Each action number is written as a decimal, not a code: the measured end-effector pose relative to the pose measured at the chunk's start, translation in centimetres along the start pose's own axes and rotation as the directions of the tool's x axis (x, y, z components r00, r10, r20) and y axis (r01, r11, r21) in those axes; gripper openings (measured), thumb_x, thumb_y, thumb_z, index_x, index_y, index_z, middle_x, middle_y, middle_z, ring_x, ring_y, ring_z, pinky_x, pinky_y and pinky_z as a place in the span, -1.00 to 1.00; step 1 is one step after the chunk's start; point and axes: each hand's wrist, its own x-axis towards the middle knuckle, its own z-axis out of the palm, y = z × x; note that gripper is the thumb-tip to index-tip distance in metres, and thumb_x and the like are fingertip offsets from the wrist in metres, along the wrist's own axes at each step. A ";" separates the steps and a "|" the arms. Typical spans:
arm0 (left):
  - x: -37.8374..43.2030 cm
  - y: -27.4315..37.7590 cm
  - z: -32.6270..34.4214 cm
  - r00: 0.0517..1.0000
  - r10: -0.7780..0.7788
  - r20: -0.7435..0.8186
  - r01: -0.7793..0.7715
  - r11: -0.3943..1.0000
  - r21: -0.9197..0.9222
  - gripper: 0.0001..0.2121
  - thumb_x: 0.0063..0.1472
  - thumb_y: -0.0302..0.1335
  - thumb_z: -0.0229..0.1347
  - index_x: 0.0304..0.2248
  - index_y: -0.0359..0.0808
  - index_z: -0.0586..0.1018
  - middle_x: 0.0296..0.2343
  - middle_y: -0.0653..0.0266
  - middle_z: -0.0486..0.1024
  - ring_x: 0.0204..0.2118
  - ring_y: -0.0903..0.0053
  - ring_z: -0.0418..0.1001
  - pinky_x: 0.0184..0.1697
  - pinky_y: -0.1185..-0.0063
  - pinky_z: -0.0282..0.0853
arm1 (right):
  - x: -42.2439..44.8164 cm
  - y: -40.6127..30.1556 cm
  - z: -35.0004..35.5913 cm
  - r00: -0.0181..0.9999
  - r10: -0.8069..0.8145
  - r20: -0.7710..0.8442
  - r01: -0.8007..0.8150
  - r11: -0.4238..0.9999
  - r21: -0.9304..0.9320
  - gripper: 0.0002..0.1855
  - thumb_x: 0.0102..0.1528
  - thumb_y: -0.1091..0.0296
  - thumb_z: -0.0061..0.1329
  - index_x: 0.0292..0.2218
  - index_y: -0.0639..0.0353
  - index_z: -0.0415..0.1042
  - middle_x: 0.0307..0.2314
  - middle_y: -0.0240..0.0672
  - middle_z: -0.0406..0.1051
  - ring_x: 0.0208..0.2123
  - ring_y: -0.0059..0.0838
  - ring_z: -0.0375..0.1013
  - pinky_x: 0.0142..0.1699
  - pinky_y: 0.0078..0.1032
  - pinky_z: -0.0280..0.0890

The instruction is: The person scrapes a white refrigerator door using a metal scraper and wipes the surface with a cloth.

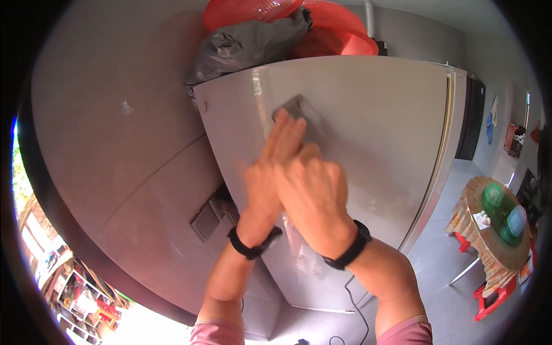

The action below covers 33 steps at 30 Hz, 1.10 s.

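Observation:
My left hand [265, 177] and my right hand [312, 185] overlap in front of a broad, pale, glossy panel [371, 125] of what looks like a refrigerator or freezer. Extended fingertips reach a small blurred grey patch [294, 105] on that panel. Whether the patch is a pad, a cloth or a dark reflection, I cannot tell. My right hand lies partly across the left, its fingers bent, and hides part of it. The palms of both hands face away and do not show. Each wrist wears a black band.
On top of the appliance lie a grey plastic bag [250, 45] and red plastic baskets [340, 26]. A tiled wall [120, 138] runs along the left. A black cord [364, 321] trails on the floor. At the right stands a cloth-covered round table [470, 228] with green domed covers [493, 194].

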 end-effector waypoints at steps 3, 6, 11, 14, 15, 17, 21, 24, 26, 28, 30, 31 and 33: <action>0.0 0.8 0.2 0.996 -0.054 -0.066 0.049 0.996 -0.076 -0.49 0.19 -0.39 0.17 0.17 -0.16 0.52 0.25 0.14 0.37 0.13 0.40 0.53 -0.38 0.49 0.57 | 0.1 0.1 0.7 1.000 0.003 -0.011 -0.003 1.000 -0.018 -0.58 -0.07 0.44 0.11 -0.13 0.38 0.54 -0.66 -0.45 0.32 -0.72 -0.68 0.34 -0.67 -0.64 0.20; 2.1 0.6 -0.4 0.993 -0.120 0.011 0.120 0.987 -0.103 -0.70 0.18 -0.48 0.20 -0.08 -0.31 0.65 0.26 0.05 0.34 0.22 0.15 0.43 -0.08 0.38 0.56 | 1.5 0.6 2.1 0.999 -0.033 -0.038 0.032 0.999 -0.024 -0.83 -0.10 0.39 0.14 -0.41 0.24 0.52 -0.66 -0.40 0.34 -0.69 -0.65 0.37 -0.67 -0.65 0.20; -0.5 0.8 1.4 0.996 0.011 -0.087 -0.007 0.999 0.043 -0.48 0.20 -0.42 0.15 0.18 -0.18 0.51 0.23 0.14 0.40 0.20 0.50 0.47 -0.39 0.55 0.57 | -0.2 0.3 0.7 0.998 -0.014 -0.060 0.015 1.000 0.017 -0.85 -0.09 0.43 0.13 -0.41 0.24 0.50 -0.66 -0.43 0.31 -0.70 -0.65 0.36 -0.68 -0.64 0.18; 1.5 0.0 1.1 0.993 0.007 -0.116 -0.006 1.000 0.009 -0.48 0.19 -0.45 0.14 0.18 -0.18 0.52 0.24 0.14 0.39 0.19 0.51 0.48 -0.42 0.58 0.55 | 0.6 0.6 2.0 0.999 -0.016 -0.040 0.016 1.000 -0.011 -0.77 -0.09 0.44 0.13 -0.33 0.31 0.52 -0.66 -0.44 0.31 -0.72 -0.66 0.35 -0.67 -0.66 0.18; 2.0 -0.2 1.0 0.991 0.022 -0.134 -0.017 0.999 0.040 -0.49 0.20 -0.47 0.13 0.18 -0.18 0.52 0.24 0.14 0.39 0.19 0.52 0.48 -0.43 0.58 0.55 | 1.1 0.6 2.2 0.999 -0.035 -0.039 0.034 0.999 -0.035 -0.68 -0.08 0.44 0.14 -0.24 0.37 0.55 -0.66 -0.44 0.31 -0.72 -0.67 0.34 -0.67 -0.67 0.19; 1.0 -0.1 0.8 0.995 0.056 -0.080 -0.050 0.996 0.074 -0.48 0.19 -0.46 0.14 0.18 -0.18 0.52 0.24 0.14 0.39 0.18 0.51 0.49 -0.44 0.58 0.55 | 0.6 0.5 1.8 0.998 -0.042 -0.039 0.040 0.998 -0.047 -0.52 -0.06 0.44 0.11 -0.08 0.46 0.53 -0.66 -0.45 0.30 -0.72 -0.68 0.34 -0.67 -0.66 0.18; -1.2 0.4 1.5 0.995 0.058 -0.078 -0.051 0.995 0.086 -0.49 0.18 -0.44 0.16 0.16 -0.19 0.53 0.22 0.15 0.41 0.16 0.49 0.51 -0.44 0.57 0.55 | -1.9 -0.2 1.3 0.999 0.011 0.049 -0.009 0.999 -0.043 -0.57 -0.02 0.43 0.08 -0.09 0.42 0.52 -0.64 -0.44 0.31 -0.71 -0.67 0.34 -0.66 -0.65 0.20; 1.1 -0.7 0.9 0.989 0.083 -0.120 -0.077 0.996 0.053 -0.49 0.18 -0.44 0.16 0.16 -0.19 0.53 0.23 0.15 0.40 0.15 0.48 0.52 -0.44 0.57 0.55 | 0.6 -0.3 2.3 1.000 -0.013 -0.012 0.013 1.000 -0.021 -0.58 -0.03 0.43 0.10 -0.11 0.42 0.53 -0.64 -0.46 0.30 -0.67 -0.69 0.36 -0.65 -0.67 0.19; 1.5 -0.5 0.5 0.991 0.078 -0.107 -0.076 0.997 0.027 -0.49 0.18 -0.43 0.16 0.16 -0.19 0.53 0.23 0.15 0.41 0.15 0.48 0.52 -0.42 0.57 0.55 | 0.5 -0.1 2.0 1.000 -0.015 -0.012 0.015 1.000 -0.027 -0.65 -0.04 0.44 0.10 -0.18 0.37 0.54 -0.64 -0.45 0.31 -0.67 -0.68 0.36 -0.65 -0.67 0.19; 0.1 -0.5 0.4 0.995 0.065 -0.071 -0.063 0.998 0.032 -0.49 0.18 -0.43 0.17 0.16 -0.19 0.53 0.23 0.15 0.41 0.15 0.47 0.52 -0.40 0.57 0.56 | -0.4 -0.7 1.4 1.000 -0.016 -0.017 0.016 1.000 -0.010 -0.72 -0.05 0.44 0.10 -0.24 0.33 0.54 -0.64 -0.45 0.32 -0.68 -0.68 0.36 -0.65 -0.67 0.19; -1.3 0.3 1.1 0.995 0.079 -0.053 -0.072 0.990 0.123 -0.50 0.18 -0.41 0.17 0.15 -0.19 0.54 0.21 0.15 0.42 0.14 0.46 0.52 -0.37 0.56 0.57 | -2.0 -0.9 0.5 0.994 0.029 0.103 -0.027 0.999 -0.028 -0.81 -0.04 0.44 0.10 -0.32 0.25 0.52 -0.63 -0.43 0.34 -0.68 -0.65 0.37 -0.65 -0.66 0.20; -0.7 0.1 0.7 0.995 0.079 -0.057 -0.072 0.990 0.125 -0.50 0.18 -0.41 0.17 0.15 -0.19 0.54 0.21 0.15 0.42 0.14 0.46 0.52 -0.37 0.56 0.57 | -1.3 -0.7 0.8 0.995 0.027 0.098 -0.025 0.999 -0.028 -0.81 -0.04 0.44 0.10 -0.32 0.25 0.52 -0.63 -0.43 0.34 -0.68 -0.65 0.37 -0.65 -0.66 0.20; 1.1 -0.6 0.0 0.996 0.019 -0.086 -0.020 1.000 -0.001 -0.52 0.20 -0.44 0.15 0.14 -0.20 0.55 0.21 0.16 0.43 0.16 0.47 0.51 -0.36 0.57 0.58 | 0.7 -0.3 1.9 0.999 -0.037 -0.030 0.037 0.999 0.002 -0.63 -0.06 0.42 0.12 -0.17 0.33 0.55 -0.63 -0.42 0.35 -0.68 -0.65 0.38 -0.65 -0.66 0.21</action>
